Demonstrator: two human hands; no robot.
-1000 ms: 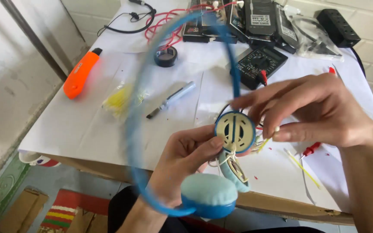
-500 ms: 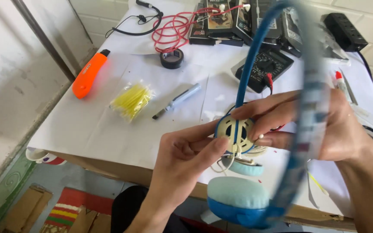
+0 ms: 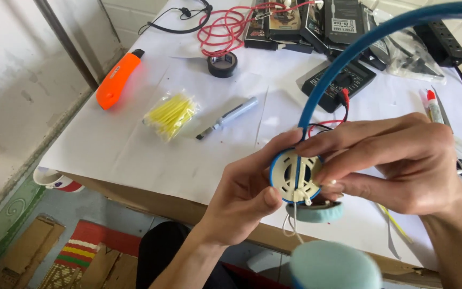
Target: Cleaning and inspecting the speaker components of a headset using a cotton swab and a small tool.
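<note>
From the head camera, both hands meet over the near edge of a white-covered table (image 3: 135, 144), clamped together on a blue headphone set (image 3: 322, 80). The left hand (image 3: 247, 192) pinches the round, opened earcup (image 3: 296, 176) from below and the side, thumb pressed on its cream slotted face near the rim. The right hand (image 3: 402, 160) closes on the same earcup from the right, fingers laid across its top and thumb under its edge. The blue headband arcs up from the earcup toward the top right of the view. A pale teal foam pad (image 3: 316, 213) hangs just under the earcup, and the second padded cup (image 3: 333, 266) sits blurred at the bottom edge. Thin red and black wires (image 3: 327, 124) run behind the fingers.

Farther back on the table lie an orange utility knife (image 3: 117, 80), a bag of yellow cable ties (image 3: 171, 113), a grey pen-shaped tool (image 3: 228, 118), a roll of black tape (image 3: 222, 64), a coil of red wire (image 3: 223, 27) and a black multimeter (image 3: 339, 81)
</note>
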